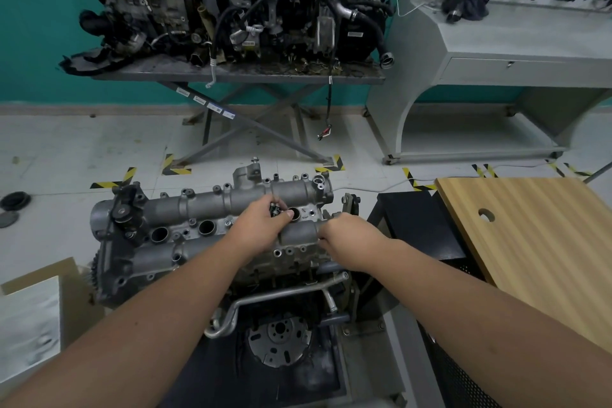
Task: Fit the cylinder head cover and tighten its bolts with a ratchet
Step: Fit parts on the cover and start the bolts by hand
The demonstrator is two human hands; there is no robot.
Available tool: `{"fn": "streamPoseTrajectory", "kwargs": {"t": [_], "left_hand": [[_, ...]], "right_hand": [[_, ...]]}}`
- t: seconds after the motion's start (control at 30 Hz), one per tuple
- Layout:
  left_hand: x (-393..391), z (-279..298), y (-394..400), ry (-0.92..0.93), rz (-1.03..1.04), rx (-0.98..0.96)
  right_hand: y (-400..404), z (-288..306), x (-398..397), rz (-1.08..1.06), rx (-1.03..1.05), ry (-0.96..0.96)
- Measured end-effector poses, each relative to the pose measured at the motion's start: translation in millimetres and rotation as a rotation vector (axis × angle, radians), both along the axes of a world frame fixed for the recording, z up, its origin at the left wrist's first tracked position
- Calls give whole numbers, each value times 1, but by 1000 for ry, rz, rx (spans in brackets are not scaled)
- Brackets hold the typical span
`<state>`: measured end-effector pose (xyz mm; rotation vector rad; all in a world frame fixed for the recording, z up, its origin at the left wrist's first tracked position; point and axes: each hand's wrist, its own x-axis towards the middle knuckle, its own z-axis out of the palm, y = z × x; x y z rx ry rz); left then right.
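— Grey cast aluminium, that cylinder head cover (212,209): it sits on top of the engine (231,262) on the stand right in front of the person, already roughly in place.

— And the hands?

— The left hand (261,228) is over the middle of the cover with its fingers curled round a small dark part (275,209), maybe a bolt or a socket; I can't make out which. The right hand (347,238) is at the cover's right end, fingers bent down and pinching something at the edge that I can't see.

— No ratchet?

— None that I can spot. I'd say bolts are being started by hand.

— What could go wrong?

— A bolt started crooked could cross-thread in the soft metal. A loose one could drop into one of the open plug wells (207,227). And if the cover isn't seated flat, tightening one end first may warp it.

— Any writing to read?

— White labels on the crossed legs of the bench (231,71) carrying the other engine (231,0), but too small to read. Nothing legible on the wooden board (530,242) either.
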<state>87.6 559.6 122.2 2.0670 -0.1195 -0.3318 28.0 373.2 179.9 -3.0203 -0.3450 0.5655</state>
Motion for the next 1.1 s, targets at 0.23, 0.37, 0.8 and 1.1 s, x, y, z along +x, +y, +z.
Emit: {"fn": "streamPoseTrajectory", "kwargs": {"t": [0.23,0.37,0.8,1.1], "left_hand": [[-6,3,3,-43,-17,28],[-12,4,5,-177,-30,119],[-18,-4,22,-487,-425,706],[-21,-9,25,-623,-451,796]], "right_hand": [[-7,-6,0,9,89,-20],[-12,-12,-4,-15,170,-81],[-12,-19,-5,-89,213,-173],[-9,-32,-7,-28,264,-295]]}}
